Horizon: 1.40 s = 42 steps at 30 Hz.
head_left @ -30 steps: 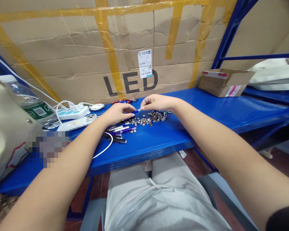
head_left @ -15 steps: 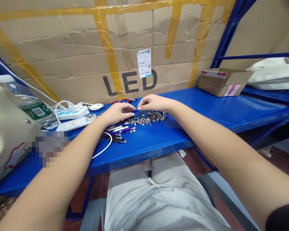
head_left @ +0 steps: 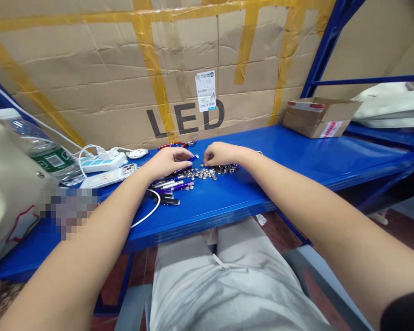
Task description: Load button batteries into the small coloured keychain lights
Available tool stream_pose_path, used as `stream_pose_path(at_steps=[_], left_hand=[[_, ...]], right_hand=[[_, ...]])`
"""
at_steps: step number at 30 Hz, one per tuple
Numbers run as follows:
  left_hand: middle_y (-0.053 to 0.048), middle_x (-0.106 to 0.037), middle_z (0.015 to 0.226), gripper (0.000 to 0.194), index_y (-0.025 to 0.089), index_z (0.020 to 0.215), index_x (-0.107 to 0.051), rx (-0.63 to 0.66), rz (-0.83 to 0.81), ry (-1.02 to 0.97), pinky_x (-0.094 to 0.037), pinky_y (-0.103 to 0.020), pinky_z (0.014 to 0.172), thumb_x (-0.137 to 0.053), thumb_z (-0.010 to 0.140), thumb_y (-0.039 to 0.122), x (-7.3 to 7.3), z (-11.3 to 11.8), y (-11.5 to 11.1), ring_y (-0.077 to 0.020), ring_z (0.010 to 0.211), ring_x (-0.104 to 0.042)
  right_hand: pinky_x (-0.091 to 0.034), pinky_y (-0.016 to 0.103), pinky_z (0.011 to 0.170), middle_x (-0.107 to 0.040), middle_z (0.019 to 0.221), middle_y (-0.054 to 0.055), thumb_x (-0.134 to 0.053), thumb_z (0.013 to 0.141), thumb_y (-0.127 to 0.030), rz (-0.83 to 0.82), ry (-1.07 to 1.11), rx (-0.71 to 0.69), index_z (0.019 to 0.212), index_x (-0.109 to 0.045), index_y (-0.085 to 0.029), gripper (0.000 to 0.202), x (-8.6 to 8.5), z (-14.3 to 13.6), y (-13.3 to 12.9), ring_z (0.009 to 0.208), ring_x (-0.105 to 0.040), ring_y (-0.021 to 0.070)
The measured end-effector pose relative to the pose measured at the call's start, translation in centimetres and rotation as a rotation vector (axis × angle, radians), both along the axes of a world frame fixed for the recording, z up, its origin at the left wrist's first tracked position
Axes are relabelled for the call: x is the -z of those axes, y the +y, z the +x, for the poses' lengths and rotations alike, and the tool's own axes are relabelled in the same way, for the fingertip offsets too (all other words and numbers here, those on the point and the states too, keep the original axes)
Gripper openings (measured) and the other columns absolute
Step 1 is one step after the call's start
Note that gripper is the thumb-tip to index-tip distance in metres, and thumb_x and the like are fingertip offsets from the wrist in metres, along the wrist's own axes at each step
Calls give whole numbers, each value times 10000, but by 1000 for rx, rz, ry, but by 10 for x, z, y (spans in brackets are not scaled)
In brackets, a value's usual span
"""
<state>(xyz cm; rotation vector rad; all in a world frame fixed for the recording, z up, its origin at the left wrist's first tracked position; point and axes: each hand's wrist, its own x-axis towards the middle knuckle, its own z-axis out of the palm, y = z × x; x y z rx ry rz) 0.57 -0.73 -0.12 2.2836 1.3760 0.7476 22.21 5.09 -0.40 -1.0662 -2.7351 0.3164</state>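
Blue tube (head_left: 193, 158) in left hand (head_left: 166, 162), long axis slanted, tip pointing right.

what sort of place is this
Probably a small workshop or storeroom: a blue shelf serves as a bench, slim tubes and small metal discs lie loose on it, and a large taped carton marked LED stands behind.

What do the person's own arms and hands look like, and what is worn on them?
The left hand and right hand are ungloved; no watch or bracelet shows. Both forearms are bare. A black edge, probably a sleeve, crosses the right arm at lower right.
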Motion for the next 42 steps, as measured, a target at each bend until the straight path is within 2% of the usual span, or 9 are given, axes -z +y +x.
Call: stream_pose_path(at_steps=[4, 12, 22, 24, 27, 31, 37, 42], left_hand=[[-63, -733, 1017, 412, 189, 1039, -710, 21, 8, 9, -516, -384, 897, -699, 735, 468, 1, -2, 1, -236, 937, -664], [-59, -735, 1010, 420, 195, 1028, -718, 24, 6, 9, -514, -393, 904, -708, 725, 485, 1, -3, 2, -246, 948, -663], [-57, -733, 1006, 379, 184, 1033, -708, 29, 4, 21, -521, -366, 869, -679, 749, 434, 2, -4, 3, -230, 931, -664], [-53, -733, 998, 373, 189, 1034, -711, 24, 9, 37, -520, -363, 858, -674, 755, 435, 1, -4, 2, -229, 923, -662], [-52, -730, 1014, 375, 194, 1045, -710, 17, 6, 48, -518, -363, 859, -670, 761, 435, 0, -4, 1, -231, 935, -659], [-51, -729, 1025, 366, 196, 1051, -707, -2, 8, 60, -516, -366, 875, -669, 765, 421, 0, -4, 1, -227, 946, -657], [-51, -737, 1003, 365, 195, 1043, -706, -15, -15, 25, -519, -380, 907, -696, 751, 412, 0, -2, 0, -222, 936, -664], [-52, -739, 992, 364, 188, 1025, -708, 1, -19, -7, -521, -388, 910, -706, 740, 415, 1, -2, 1, -223, 931, -668]], right_hand=[[-471, 276, 700, -740, 979, 48, -676, 759, -293, -24, 25, -29, 986, -744, -200, 254, 1, 0, 2, 819, -659, 180], [-451, 259, 685, -741, 910, 38, -673, 735, -246, -25, 65, -40, 840, -746, -204, 134, 5, -3, 3, 793, -647, 169], [-424, 247, 654, -728, 899, 35, -647, 771, -336, -61, 64, -67, 910, -735, -184, 224, 6, -8, 4, 773, -624, 154], [-414, 257, 654, -722, 911, 40, -655, 763, -398, -42, 57, -47, 921, -735, -195, 269, 6, -11, 1, 786, -620, 166], [-403, 279, 667, -713, 894, 45, -644, 755, -436, -9, 21, 75, 873, -730, -207, 272, 3, -18, -7, 802, -616, 190], [-400, 302, 685, -705, 856, 47, -627, 758, -397, 2, -21, 191, 838, -725, -212, 224, 0, -24, -14, 790, -613, 200], [-426, 286, 682, -716, 904, 46, -656, 750, -360, -36, 6, 101, 874, -743, -220, 206, 2, -16, -6, 799, -623, 191], [-435, 285, 699, -729, 883, 53, -676, 710, -261, 58, 98, 69, 830, -752, -194, 157, 1, -12, -2, 801, -627, 190]])
